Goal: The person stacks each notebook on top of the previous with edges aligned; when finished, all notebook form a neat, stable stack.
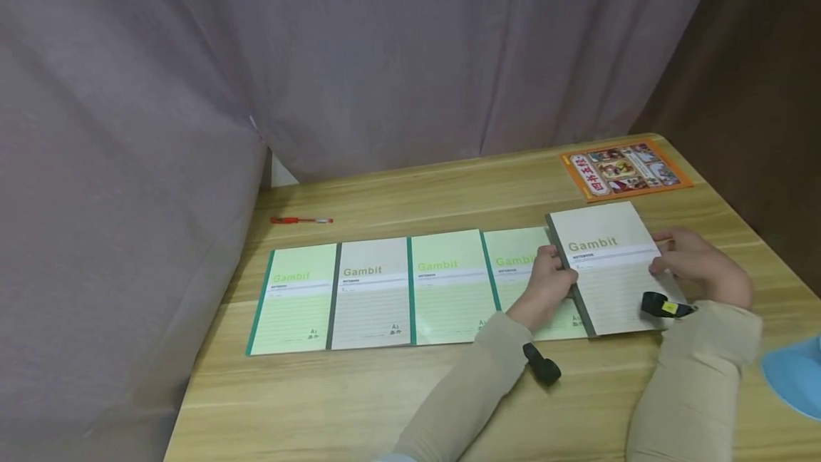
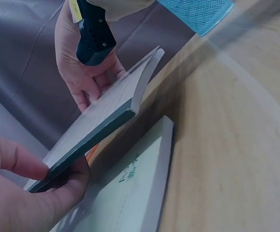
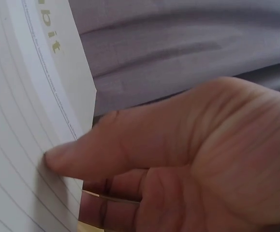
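Grey-spined notebook (image 1: 612, 276), in the head view, is held over the right end of a notebook row (image 1: 375, 298), left hand (image 1: 545, 284) at its spine, right hand (image 1: 702, 269) at its opposite edge. The row lies on a wood-grained bench (image 1: 353, 398); beyond it are a slim red pen (image 1: 295, 220), a glossy orange book (image 1: 625, 168) and a softly folded grey curtain (image 1: 385, 55).

In the left wrist view, fingers (image 2: 74, 186) pinch the thin dark spine, tilted above the row's pale-green end notebook (image 2: 142, 188).

In the right wrist view, the thumb (image 3: 115, 150) presses the flat, lined cover, other fingers behind its edge.
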Demonstrator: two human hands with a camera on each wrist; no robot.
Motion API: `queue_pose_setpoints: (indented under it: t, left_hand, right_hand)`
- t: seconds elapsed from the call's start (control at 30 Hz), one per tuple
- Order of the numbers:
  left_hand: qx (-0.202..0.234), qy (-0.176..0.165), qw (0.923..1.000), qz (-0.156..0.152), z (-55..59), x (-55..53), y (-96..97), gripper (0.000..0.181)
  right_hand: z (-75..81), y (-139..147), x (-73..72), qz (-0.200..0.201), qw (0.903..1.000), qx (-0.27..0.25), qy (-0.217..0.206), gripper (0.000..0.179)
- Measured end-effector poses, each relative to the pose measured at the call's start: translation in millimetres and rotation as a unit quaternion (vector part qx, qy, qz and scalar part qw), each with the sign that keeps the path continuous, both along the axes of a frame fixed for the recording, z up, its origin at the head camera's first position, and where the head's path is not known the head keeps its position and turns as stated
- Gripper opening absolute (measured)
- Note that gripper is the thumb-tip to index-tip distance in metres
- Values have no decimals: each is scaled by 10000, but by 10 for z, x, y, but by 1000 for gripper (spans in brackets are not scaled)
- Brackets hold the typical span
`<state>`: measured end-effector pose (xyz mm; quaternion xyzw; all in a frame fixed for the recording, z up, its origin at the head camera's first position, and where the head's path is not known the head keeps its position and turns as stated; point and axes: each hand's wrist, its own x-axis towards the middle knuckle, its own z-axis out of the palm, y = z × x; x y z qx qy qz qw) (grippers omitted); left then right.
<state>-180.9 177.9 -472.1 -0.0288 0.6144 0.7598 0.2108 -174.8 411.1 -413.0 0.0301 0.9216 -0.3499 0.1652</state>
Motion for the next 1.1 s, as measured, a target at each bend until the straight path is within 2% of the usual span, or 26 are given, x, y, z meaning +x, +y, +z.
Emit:
queue_pose_setpoints:
  t: [0.13,0.37,0.57,0.73,1.0,1.1]
  left_hand:
    - [26,107,9999,92,4,-26,-25,60]
    - [-111,251,9994,211,4,-83,-83,59]
    - [-273,374,9982,382,27,-133,-173,67]
    - [-325,523,9974,366,33,-166,-259,69]
    - [-236,362,9978,493,79,-221,-384,70]
    - [-236,356,9981,451,100,-254,-440,70]
  right_hand:
    - [15,-44,-19,108,9998,150,108,66]
    - [94,-151,-18,24,9998,218,0,63]
    - [113,-272,-71,94,9995,145,266,59]
    - [97,-337,-126,106,9992,50,381,60]
    - [118,-435,-158,160,9988,65,456,59]
    - [122,-477,-176,210,9983,45,546,58]
